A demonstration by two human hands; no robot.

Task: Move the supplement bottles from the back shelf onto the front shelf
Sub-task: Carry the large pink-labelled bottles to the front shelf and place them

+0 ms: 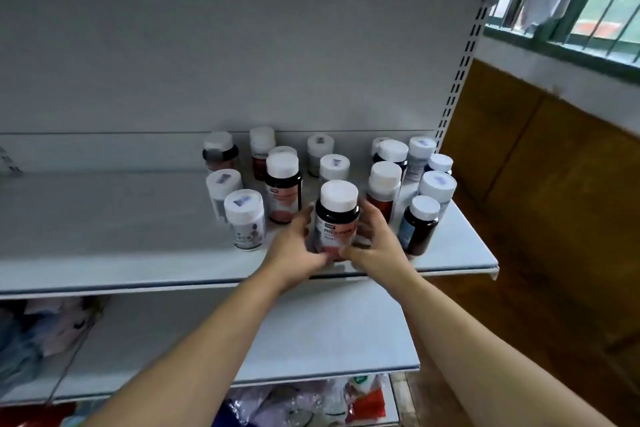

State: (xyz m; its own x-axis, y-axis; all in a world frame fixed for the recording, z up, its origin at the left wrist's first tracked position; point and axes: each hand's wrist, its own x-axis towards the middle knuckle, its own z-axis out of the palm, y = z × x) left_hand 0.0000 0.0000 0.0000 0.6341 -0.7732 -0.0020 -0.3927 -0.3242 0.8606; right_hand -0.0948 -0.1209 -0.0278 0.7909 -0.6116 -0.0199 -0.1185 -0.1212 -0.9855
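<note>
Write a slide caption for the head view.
Left hand and right hand hold a white-capped bottle upright at the shelf front.

The left hand (294, 250) and right hand (373, 246) are bare. The left forearm (194, 350) and right forearm (485, 350) are bare too, slim and smooth, uncovered down to the lower frame edge. Finer detail on the fingers is blurred.

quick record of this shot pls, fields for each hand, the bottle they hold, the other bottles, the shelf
shelf: grey, stocked on its right half
held bottle: dark, white cap, upright, near the front edge
left hand: grips its left side
right hand: grips its right side
other bottles: white caps, standing, clustered behind and beside it
lifted: cannot tell, base hidden
</note>
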